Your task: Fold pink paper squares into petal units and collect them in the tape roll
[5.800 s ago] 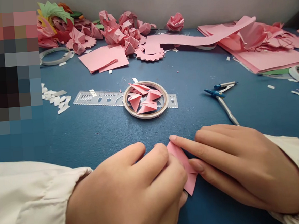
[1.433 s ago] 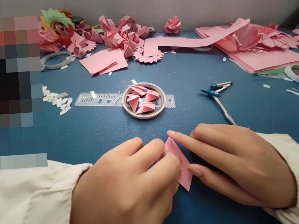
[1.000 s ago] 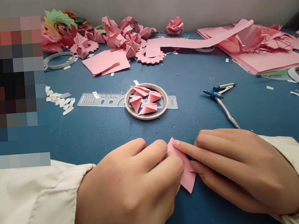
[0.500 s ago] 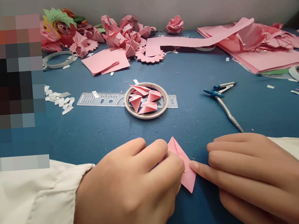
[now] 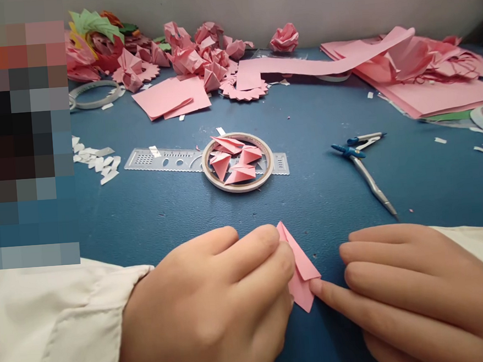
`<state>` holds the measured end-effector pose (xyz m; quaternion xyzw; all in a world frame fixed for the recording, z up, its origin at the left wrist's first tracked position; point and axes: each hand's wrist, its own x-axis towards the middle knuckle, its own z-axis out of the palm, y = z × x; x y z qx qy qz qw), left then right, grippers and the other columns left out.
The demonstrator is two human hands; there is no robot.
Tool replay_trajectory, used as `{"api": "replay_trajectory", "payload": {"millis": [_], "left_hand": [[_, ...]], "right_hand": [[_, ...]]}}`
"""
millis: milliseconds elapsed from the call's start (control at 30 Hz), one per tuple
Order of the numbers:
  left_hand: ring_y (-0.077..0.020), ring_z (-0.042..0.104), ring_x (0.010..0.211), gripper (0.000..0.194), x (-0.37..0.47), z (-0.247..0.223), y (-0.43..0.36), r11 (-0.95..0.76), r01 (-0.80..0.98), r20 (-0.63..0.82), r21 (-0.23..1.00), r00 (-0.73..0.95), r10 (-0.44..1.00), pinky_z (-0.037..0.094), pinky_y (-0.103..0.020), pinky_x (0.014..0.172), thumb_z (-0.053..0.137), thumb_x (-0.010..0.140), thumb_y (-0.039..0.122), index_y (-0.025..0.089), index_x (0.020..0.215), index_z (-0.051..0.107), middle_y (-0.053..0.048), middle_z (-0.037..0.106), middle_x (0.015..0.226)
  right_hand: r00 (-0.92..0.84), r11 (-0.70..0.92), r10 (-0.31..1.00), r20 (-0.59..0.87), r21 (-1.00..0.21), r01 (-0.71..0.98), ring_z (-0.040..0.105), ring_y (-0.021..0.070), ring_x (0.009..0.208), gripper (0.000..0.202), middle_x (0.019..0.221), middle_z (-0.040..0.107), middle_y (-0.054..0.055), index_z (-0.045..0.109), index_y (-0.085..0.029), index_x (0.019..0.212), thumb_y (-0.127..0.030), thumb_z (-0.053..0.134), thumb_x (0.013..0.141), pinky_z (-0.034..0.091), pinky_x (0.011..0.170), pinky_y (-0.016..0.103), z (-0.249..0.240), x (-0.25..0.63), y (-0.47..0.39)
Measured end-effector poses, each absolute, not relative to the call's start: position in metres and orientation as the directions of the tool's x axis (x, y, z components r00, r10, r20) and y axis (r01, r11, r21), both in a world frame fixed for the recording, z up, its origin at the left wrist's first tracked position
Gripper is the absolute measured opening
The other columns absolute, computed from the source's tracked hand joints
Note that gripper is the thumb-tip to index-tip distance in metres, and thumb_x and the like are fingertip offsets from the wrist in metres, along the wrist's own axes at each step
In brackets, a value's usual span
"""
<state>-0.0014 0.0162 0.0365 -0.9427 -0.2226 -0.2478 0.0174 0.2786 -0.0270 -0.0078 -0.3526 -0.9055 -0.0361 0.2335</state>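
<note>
A small folded pink paper [image 5: 304,270] with a pointed top lies on the blue table between my hands. My left hand [image 5: 216,293] has its fingers curled together on the paper's left part and covers that side; the thumb is mostly hidden. The index fingertip of my right hand [image 5: 423,295] touches the paper's right corner, while its other fingers are bent inward. Beyond them, a tape roll [image 5: 270,170] lies flat on a clear stencil ruler [image 5: 141,159], with several folded pink pieces [image 5: 241,173] inside its ring.
A compass [image 5: 371,180] lies at the right. Folded pink flowers [image 5: 191,57], pink sheets [image 5: 446,96] and a long pink strip [image 5: 299,66] line the back. White paper scraps [image 5: 95,158] lie at the left, beside a blurred-out area.
My right fingertip has slid down a little along the paper's right edge. More of a folded flap now shows beside my left fingers, which have shifted slightly.
</note>
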Motion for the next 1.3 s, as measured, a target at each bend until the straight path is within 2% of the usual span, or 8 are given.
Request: {"api": "replay_trajectory", "payload": {"millis": [100, 200, 333, 533, 733, 867, 1067, 1300], "left_hand": [[-0.0192, 0.079, 0.077, 0.047, -0.002, 0.036, 0.015, -0.899, 0.434, 0.44, 0.056, 0.798, 0.412, 0.066, -0.033, 0.065, 0.054, 0.116, 0.008, 0.026, 0.078, 0.075, -0.003, 0.086, 0.088], [-0.0306, 0.083, 0.106, 0.019, -0.003, 0.032, 0.01, -0.876, 0.476, 0.399, 0.075, 0.791, 0.464, 0.074, -0.04, 0.084, 0.074, 0.111, 0.04, 0.03, 0.096, 0.081, -0.007, 0.085, 0.1], [-0.0369, 0.08, 0.117, 0.031, -0.002, 0.028, 0.003, -0.853, 0.512, 0.403, 0.098, 0.763, 0.505, 0.076, -0.049, 0.092, 0.074, 0.108, 0.06, 0.03, 0.108, 0.083, -0.011, 0.084, 0.106], [-0.0283, 0.081, 0.091, 0.023, -0.003, 0.031, 0.005, -0.847, 0.527, 0.444, 0.068, 0.744, 0.499, 0.072, -0.04, 0.074, 0.076, 0.111, 0.043, 0.028, 0.094, 0.081, -0.006, 0.082, 0.089], [-0.0207, 0.068, 0.057, 0.051, -0.001, 0.043, 0.013, -0.88, 0.472, 0.466, -0.049, 0.79, 0.398, 0.05, -0.04, 0.041, 0.054, 0.111, 0.006, 0.024, 0.066, 0.072, -0.003, 0.072, 0.064], [-0.0212, 0.066, 0.058, 0.053, 0.002, 0.028, 0.007, -0.835, 0.549, 0.598, 0.044, 0.655, 0.462, 0.05, -0.042, 0.047, 0.05, 0.114, 0.01, 0.026, 0.067, 0.068, -0.001, 0.068, 0.063], [-0.029, 0.081, 0.086, 0.017, -0.003, 0.011, -0.002, -0.817, 0.567, 0.558, 0.099, 0.649, 0.518, 0.073, -0.044, 0.074, 0.073, 0.109, 0.038, 0.027, 0.098, 0.081, -0.006, 0.083, 0.088], [-0.0374, 0.084, 0.107, 0.037, -0.001, 0.018, 0.002, -0.843, 0.523, 0.471, 0.125, 0.717, 0.514, 0.079, -0.053, 0.09, 0.076, 0.104, 0.062, 0.028, 0.115, 0.086, -0.013, 0.087, 0.109]], "right_hand": [[-0.642, 0.745, 0.625, 0.443, -0.097, 0.66, 0.069, 0.0294, 0.086, 0.044, 0.093, 0.066, 0.011, 0.083, -0.029, 0.107, -0.07, 0.068, 0.11, 0.064, 0.065, 0.043, -0.005, 0.279, -0.028], [-0.641, 0.743, 0.627, 0.443, -0.093, 0.663, 0.069, 0.0295, 0.087, 0.044, 0.095, 0.067, 0.011, 0.083, -0.028, 0.107, -0.069, 0.068, 0.11, 0.065, 0.066, 0.043, -0.003, 0.279, -0.029], [-0.64, 0.741, 0.627, 0.444, -0.086, 0.666, 0.07, 0.0296, 0.089, 0.041, 0.098, 0.068, 0.012, 0.084, -0.028, 0.108, -0.067, 0.07, 0.111, 0.065, 0.067, 0.042, 0.001, 0.279, -0.031], [-0.644, 0.756, 0.596, 0.479, -0.065, 0.651, 0.073, 0.026, 0.088, 0.011, 0.097, 0.07, 0.008, 0.079, -0.028, 0.103, -0.033, 0.075, 0.111, 0.065, 0.069, 0.04, 0.013, 0.268, -0.021], [-0.691, 0.812, 0.553, 0.465, -0.112, 0.573, 0.076, 0.0213, 0.083, 0.036, 0.092, 0.08, 0.003, 0.075, -0.026, 0.095, -0.004, 0.053, 0.112, 0.064, 0.067, 0.041, 0.029, 0.254, -0.003], [-0.764, 0.864, 0.448, 0.465, -0.007, 0.503, 0.079, 0.0212, 0.093, 0.049, 0.096, 0.084, 0.006, 0.075, -0.023, 0.08, -0.004, 0.047, 0.116, 0.064, 0.07, 0.038, 0.029, 0.253, -0.001], [-0.775, 0.872, 0.433, 0.461, 0.003, 0.489, 0.079, 0.0192, 0.091, 0.046, 0.096, 0.085, 0.004, 0.078, -0.022, 0.082, -0.001, 0.052, 0.113, 0.065, 0.07, 0.039, 0.027, 0.253, 0.0], [-0.765, 0.863, 0.466, 0.445, -0.04, 0.503, 0.081, 0.0201, 0.089, 0.045, 0.099, 0.085, 0.004, 0.074, -0.023, 0.082, -0.001, 0.052, 0.114, 0.065, 0.072, 0.04, 0.029, 0.253, 0.0]]}}
